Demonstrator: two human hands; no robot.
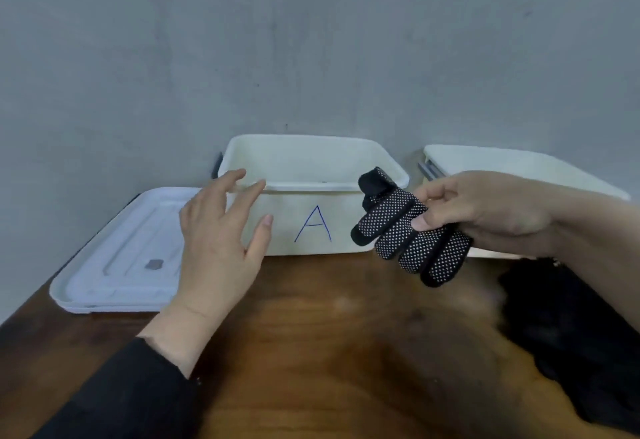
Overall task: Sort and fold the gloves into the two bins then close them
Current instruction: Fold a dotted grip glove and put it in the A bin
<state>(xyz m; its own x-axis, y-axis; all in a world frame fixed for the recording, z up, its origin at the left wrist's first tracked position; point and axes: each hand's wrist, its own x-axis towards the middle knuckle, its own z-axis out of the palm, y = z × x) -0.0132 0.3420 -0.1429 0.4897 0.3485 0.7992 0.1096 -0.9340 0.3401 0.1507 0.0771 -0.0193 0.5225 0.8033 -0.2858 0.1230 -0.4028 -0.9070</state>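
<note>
Grey plaster wall closes off the back, and the wooden counter (311, 352) runs right up to it, its left edge cutting diagonally across the lower left corner. Most of the counter's middle and front lies bare, giving open room between the two arms.

Against the wall stands an open cream bin (311, 196) marked with a blue letter A (313, 224) on its front wall. Just to its right, a little apart, stands a second open bin (502, 165), partly hidden behind the right forearm. A white lid (117, 258) lies flat on the counter left of the A bin, reaching close to the counter's left edge. At the right side a dark heap (571, 334), probably more gloves, lies blurred on the counter in front of the second bin.

Among the hands, the left hand (221, 248) hovers with fingers spread and straight in front of the A bin's left front corner, holding nothing; a dark sleeve (131, 393) covers its forearm. The right hand (485, 213) pinches a black glove (412, 234) between thumb and curled fingers. That glove is held in the air in front of the gap between the two bins, its fingers pointing down and left, covered in small white dots, one finger folded back at the top.
</note>
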